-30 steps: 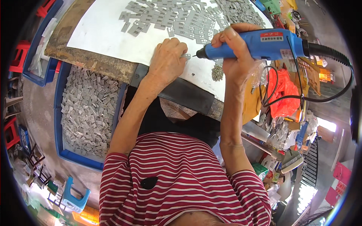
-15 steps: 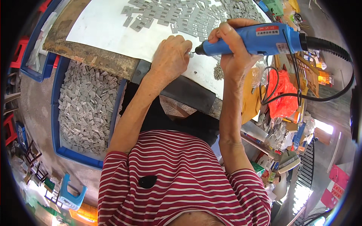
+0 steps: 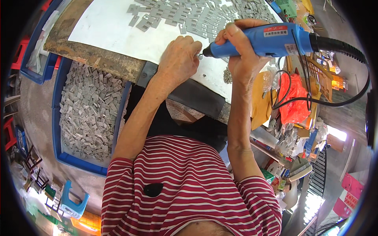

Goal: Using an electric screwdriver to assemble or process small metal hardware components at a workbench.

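Wrapped in my right hand [image 3: 245, 51] is a blue electric screwdriver [image 3: 271, 41], lying sideways with its black nose toward the left. Its thin bit meets a small grey metal piece [image 3: 200, 56] at the fingertips of my left hand [image 3: 180, 57]. Those left fingers are pinched around the piece, and most of it is hidden behind them. Farther back, many flat grey metal plates [image 3: 202, 19] with rectangular holes are spread over the white sheet [image 3: 114, 27]. A small heap of screws [image 3: 228, 76] sits near my right wrist.
Below the table's worn wooden edge [image 3: 94, 58], at left, stands a blue bin [image 3: 57, 129] full of grey metal pieces. A black cord [image 3: 342, 49] loops from the screwdriver past a red plastic bag [image 3: 293, 102]. Clutter fills the right side; a blue stool [image 3: 73, 202] is at lower left.
Both hands stay almost in place, with the screwdriver's bit still at the small piece. The whole view has shifted very slightly.
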The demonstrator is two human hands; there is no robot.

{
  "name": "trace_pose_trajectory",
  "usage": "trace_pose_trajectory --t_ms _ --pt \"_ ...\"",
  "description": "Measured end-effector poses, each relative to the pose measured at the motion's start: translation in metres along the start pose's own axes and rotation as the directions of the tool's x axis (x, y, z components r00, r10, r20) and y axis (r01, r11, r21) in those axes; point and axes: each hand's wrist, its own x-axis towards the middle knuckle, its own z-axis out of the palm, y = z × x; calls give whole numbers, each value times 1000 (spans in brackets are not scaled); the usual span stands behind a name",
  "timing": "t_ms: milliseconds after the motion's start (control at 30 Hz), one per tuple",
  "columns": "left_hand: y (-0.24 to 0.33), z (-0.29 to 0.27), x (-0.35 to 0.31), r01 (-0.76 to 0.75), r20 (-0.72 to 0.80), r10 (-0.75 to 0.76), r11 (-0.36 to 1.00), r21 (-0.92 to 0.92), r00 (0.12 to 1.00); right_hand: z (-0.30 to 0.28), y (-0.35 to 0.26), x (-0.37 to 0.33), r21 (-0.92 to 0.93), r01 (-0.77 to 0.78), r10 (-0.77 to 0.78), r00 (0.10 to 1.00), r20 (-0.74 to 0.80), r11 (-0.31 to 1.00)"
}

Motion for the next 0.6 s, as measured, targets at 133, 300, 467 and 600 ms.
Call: trace_pose_trajectory --t_ms 133,300,467,600 --pt "-1 1 0 -2 -7 2 1000 2 1000 1 1 -1 6 -6 6 1000 -11 1000" --pt "-3 4 0 -5 -9 5 1000 -29 1000 3 2 -2 -21 9 -8 1000 22 1000" --pt "-3 5 2 0 -34 -2 998 -61 999 2 3 -3 -42 -2 5 997 74 999" --pt "-5 5 4 -13 -5 13 998 -56 1000 2 3 -3 -86 -40 48 995 84 995"
